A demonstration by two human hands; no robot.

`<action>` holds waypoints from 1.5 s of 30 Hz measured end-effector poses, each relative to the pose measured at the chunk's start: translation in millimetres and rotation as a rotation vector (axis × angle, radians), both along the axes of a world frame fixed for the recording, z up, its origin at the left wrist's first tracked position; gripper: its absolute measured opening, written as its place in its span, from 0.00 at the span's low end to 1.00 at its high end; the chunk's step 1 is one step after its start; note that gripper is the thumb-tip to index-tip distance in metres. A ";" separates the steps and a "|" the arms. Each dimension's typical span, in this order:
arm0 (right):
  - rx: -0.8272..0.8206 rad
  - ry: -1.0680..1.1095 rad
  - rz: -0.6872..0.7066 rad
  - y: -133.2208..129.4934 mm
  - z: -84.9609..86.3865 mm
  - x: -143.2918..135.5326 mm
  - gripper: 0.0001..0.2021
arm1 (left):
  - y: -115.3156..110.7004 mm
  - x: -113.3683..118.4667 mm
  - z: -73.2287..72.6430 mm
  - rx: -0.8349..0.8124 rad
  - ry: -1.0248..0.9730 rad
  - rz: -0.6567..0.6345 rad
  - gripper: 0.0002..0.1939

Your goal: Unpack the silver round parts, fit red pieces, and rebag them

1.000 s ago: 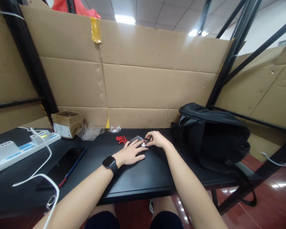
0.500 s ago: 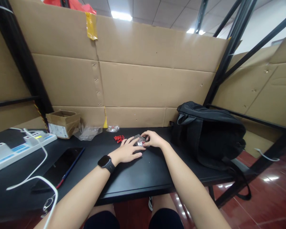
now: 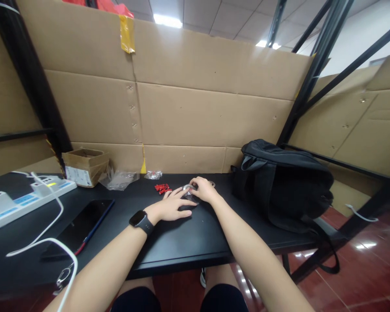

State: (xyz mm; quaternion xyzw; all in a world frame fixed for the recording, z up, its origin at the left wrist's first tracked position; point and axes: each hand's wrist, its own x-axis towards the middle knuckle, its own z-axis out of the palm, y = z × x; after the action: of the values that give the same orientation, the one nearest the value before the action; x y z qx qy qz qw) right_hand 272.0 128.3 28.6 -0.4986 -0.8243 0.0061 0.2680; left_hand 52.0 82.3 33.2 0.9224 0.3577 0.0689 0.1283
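My left hand (image 3: 173,209), with a dark watch (image 3: 141,222) on its wrist, lies palm down with its fingers spread. Its fingertips reach the edge of a small clear plastic bag (image 3: 189,195) with shiny contents. My right hand (image 3: 204,190) bends over that bag from the right, thumb and fingers drawn together at it. Something reddish shows near those fingertips, too small to name. Just left of my left fingertips is a pile of small red pieces (image 3: 163,188). Behind my right hand, part of a pale ring-shaped thing (image 3: 212,183) shows.
Another small clear bag (image 3: 153,174) and a crumpled plastic bag (image 3: 120,180) lie at the back, beside an open cardboard box (image 3: 86,167). On the left are a phone (image 3: 81,225), a white cable (image 3: 56,242) and a power strip (image 3: 29,199). A black backpack (image 3: 286,186) stands right.
My right hand has shifted slightly left over the clear bag, and the pale ring-shaped thing behind it now shows. My left hand stays nearly in place.
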 end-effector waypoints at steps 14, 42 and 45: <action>-0.186 0.206 0.182 -7.5 19.7 25.3 0.22 | -0.9 -3.6 11.1 0.303 -0.180 0.114 0.20; -0.341 0.046 -0.089 -2.3 18.7 10.7 0.12 | 17.6 11.2 -0.4 0.174 -0.359 0.641 0.14; -0.342 0.017 -0.096 -2.7 16.7 7.4 0.09 | 14.4 11.8 0.8 0.182 -0.357 0.648 0.15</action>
State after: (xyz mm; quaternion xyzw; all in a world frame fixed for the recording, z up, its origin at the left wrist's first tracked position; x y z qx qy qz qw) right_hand 279.4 125.6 45.3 -0.5755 -0.7844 0.1376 0.1859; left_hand 63.8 96.6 34.0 0.7426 0.5951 0.2971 0.0777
